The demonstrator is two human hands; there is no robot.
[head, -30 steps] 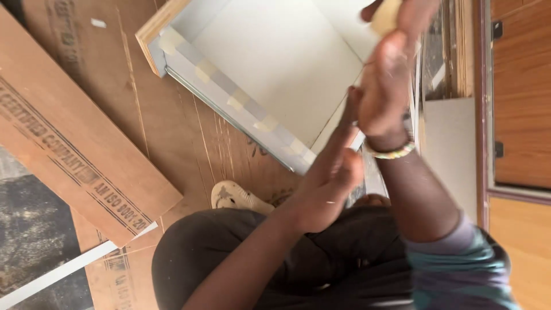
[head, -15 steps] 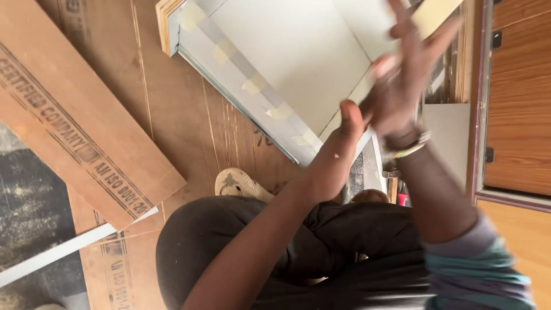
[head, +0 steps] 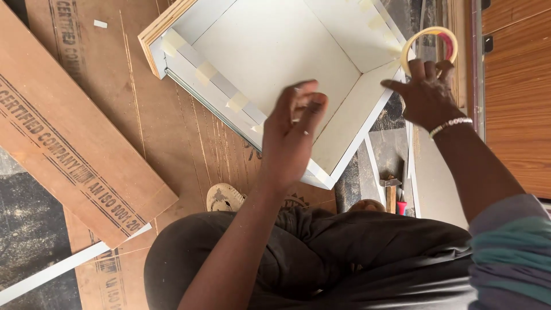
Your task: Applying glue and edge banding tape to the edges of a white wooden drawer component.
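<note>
My right hand (head: 427, 97) grips a roll of pale masking tape (head: 429, 43), held just past the far right corner of a white open box (head: 275, 51). My left hand (head: 293, 132) hovers over the box's near wall with its fingers pinched on a small pale strip of tape; the hand is blurred. Several short tape pieces (head: 236, 102) sit along the box's near left wall and far right wall. The box has a raw plywood edge (head: 158, 31) at its left end.
A long printed plywood board (head: 74, 143) lies at the left on a larger brown sheet (head: 172, 126). A white strip (head: 51, 272) lies at the bottom left. A hammer (head: 390, 192) and a sandal (head: 222, 198) lie by my knees. Wooden panelling (head: 516, 97) stands at the right.
My hands were together over the box's right corner with the tape roll; they have now parted. The left hand moved left over the box, the right keeps the roll.
</note>
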